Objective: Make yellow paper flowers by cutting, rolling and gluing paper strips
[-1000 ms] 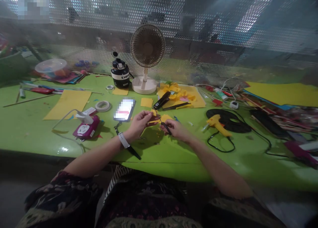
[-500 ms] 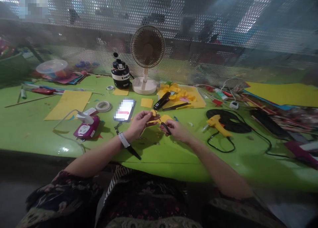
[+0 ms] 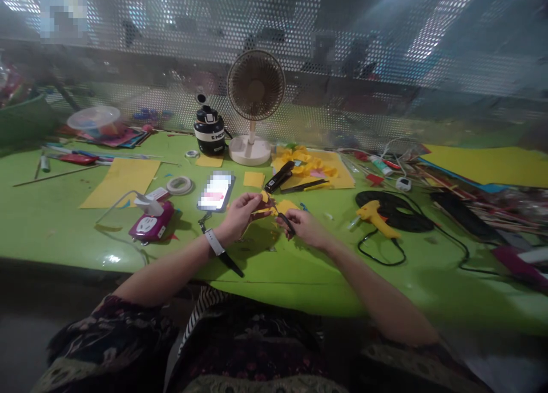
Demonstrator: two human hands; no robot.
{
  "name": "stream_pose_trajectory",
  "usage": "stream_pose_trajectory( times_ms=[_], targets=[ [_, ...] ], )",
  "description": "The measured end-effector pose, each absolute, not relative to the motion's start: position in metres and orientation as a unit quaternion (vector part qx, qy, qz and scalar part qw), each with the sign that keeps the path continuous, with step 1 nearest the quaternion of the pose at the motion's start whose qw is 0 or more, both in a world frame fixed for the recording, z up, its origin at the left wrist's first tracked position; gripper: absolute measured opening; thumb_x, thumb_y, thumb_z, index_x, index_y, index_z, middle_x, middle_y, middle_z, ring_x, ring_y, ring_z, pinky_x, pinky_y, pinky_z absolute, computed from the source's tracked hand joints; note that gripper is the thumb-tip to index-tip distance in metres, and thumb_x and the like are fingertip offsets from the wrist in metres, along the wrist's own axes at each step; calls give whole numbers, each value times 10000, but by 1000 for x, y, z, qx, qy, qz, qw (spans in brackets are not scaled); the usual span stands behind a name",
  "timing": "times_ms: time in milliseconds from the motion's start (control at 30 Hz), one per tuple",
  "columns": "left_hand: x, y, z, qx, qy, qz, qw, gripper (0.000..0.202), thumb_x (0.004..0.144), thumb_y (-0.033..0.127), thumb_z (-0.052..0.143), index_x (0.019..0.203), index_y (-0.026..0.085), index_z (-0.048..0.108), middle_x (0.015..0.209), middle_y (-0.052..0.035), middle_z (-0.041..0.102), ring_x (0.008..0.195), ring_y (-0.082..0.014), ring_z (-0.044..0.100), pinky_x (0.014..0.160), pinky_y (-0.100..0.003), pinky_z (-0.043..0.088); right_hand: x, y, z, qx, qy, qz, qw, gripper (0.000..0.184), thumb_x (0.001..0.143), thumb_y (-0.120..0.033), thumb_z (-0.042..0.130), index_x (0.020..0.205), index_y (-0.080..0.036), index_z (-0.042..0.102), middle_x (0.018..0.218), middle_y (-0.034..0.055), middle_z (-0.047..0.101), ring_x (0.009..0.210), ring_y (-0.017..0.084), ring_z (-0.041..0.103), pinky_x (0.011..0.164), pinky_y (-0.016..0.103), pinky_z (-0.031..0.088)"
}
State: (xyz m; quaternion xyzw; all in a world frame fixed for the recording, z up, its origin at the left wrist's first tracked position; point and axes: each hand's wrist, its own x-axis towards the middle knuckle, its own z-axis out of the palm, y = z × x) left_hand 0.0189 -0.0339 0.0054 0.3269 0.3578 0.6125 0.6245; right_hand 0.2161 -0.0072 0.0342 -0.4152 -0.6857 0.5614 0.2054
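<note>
My left hand (image 3: 242,213) is closed on a small yellow paper piece (image 3: 265,199), held just above the green table (image 3: 64,227). My right hand (image 3: 302,224) is closed on small black-handled scissors (image 3: 286,220), their tip against the paper. The two hands almost touch near the table's middle front. A white watch is on my left wrist. More yellow paper scraps (image 3: 285,205) lie under the hands.
A phone (image 3: 215,191), tape roll (image 3: 179,184), magenta power socket (image 3: 150,226), yellow sheets (image 3: 122,179), a stapler (image 3: 279,177), a small fan (image 3: 255,104) and a black jug (image 3: 208,133) lie behind. A yellow glue gun (image 3: 374,216) with black cable lies right.
My hands have stayed together on the paper and scissors. The camera view has tilted slightly, so everything sits a little lower in the picture.
</note>
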Motion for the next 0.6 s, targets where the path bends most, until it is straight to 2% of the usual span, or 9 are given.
stream_pose_trajectory(
  times_ms=[600],
  targets=[
    [19,-33,8,317,362,619,621,207,826,292,756,857,135,625,954,-81,735,928,-196,725,838,-369,604,215,-9,40,-428,-685,554,200,542,640,-688,757,655,-205,512,576,-34,531,497,118,528,491,286,486]
  ],
)
